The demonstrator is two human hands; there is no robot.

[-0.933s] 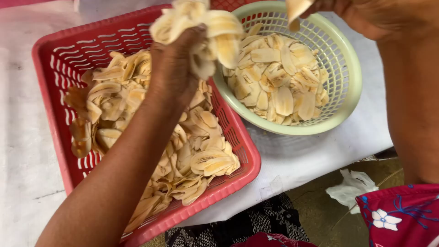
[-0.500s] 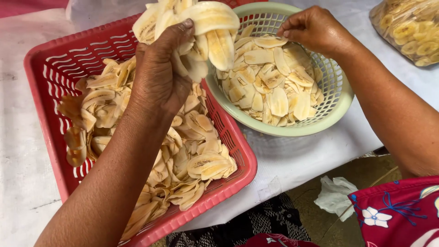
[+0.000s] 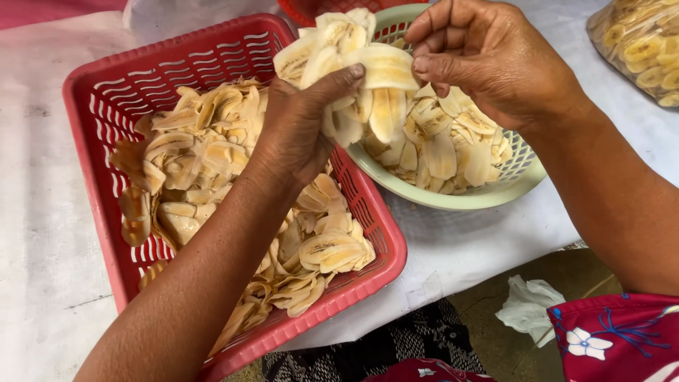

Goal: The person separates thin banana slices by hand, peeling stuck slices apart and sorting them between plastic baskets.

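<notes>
Over the red basket's (image 3: 99, 92) far-right corner, L hand (image 3: 297, 134) gripping a bunch of banana slices (image 3: 353, 64), now joined by R hand (image 3: 488, 60), fingertips pinching one slice, just lifted from green basket (image 3: 495, 194).

Both forearms are seen bare, no sleeves, watch or rings noted. Left hand (image 3: 297, 134) and right hand (image 3: 495, 60) are ungloved, nails short. At near right, a red garment (image 3: 622, 339) printed with white and blue flowers is worn; dark patterned cloth (image 3: 382, 350) is seen near centre
</notes>
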